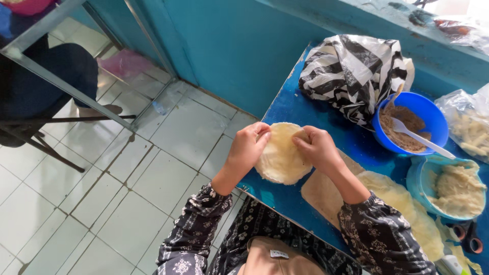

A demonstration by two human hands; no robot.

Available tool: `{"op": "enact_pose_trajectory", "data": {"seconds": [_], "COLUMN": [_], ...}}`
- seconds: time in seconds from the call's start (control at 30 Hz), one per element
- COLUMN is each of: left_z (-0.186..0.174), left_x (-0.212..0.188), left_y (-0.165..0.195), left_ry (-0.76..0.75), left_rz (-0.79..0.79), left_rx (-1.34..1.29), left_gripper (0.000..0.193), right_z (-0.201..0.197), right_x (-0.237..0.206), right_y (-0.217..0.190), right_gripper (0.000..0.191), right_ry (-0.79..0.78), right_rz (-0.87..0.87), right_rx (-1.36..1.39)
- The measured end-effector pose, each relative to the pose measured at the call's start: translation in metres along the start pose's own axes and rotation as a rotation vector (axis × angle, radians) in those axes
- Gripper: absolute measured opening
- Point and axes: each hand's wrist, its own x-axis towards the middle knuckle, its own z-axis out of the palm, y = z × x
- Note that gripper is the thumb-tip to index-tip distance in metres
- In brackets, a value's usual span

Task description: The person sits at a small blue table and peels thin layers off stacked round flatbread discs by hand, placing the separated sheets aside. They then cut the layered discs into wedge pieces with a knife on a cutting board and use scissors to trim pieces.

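A pale, round, thin dough disc [281, 155] lies on the blue counter [298, 109] at its near-left edge, between both hands. The left hand [248, 144] and right hand [317, 146] each pinch its far rim, equally close.

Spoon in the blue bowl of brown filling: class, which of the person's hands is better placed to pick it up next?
Probably the right hand: the spoon and bowl lie on its side; the left hand would cross the dough round.
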Motion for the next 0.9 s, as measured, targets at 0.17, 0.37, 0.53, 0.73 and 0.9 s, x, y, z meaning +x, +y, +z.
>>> {"op": "enact_pose_trajectory", "data": {"seconds": [0.17, 0.37, 0.53, 0.73, 0.9], "left_z": [0.003, -0.004, -0.009, 0.033, 0.083], "left_x": [-0.005, -0.014, -0.044, -0.092, -0.115], "left_y": [0.005, 0.025, 0.037, 0.058, 0.072], "left_ry": [0.053, 0.153, 0.217, 0.058, -0.462], "left_rz": [0.021, 0.080, 0.186, 0.100, -0.400], "left_rx": [0.244, 0.441, 0.340, -0.103, -0.554], "left_gripper": [0.019, 0.035, 0.023, 0.011, 0.025], "right_z": [0.002, -0.036, -0.100, -0.085, -0.073], "right_x": [-0.010, -0.045, -0.126, -0.179, -0.191], "right_y": [-0.012, -0.044, -0.037, 0.007, 0.033], "right_gripper": [0.033, 0.032, 0.018, 0.025, 0.008], "right_ry": [0.135, 0.162, 0.159, 0.088, 0.344], "right_rz": [-0.157, -0.107, -0.107, -0.079, -0.157], "right_rx": [-0.203, -0.551, -0.572, -0.698, -0.488]}}
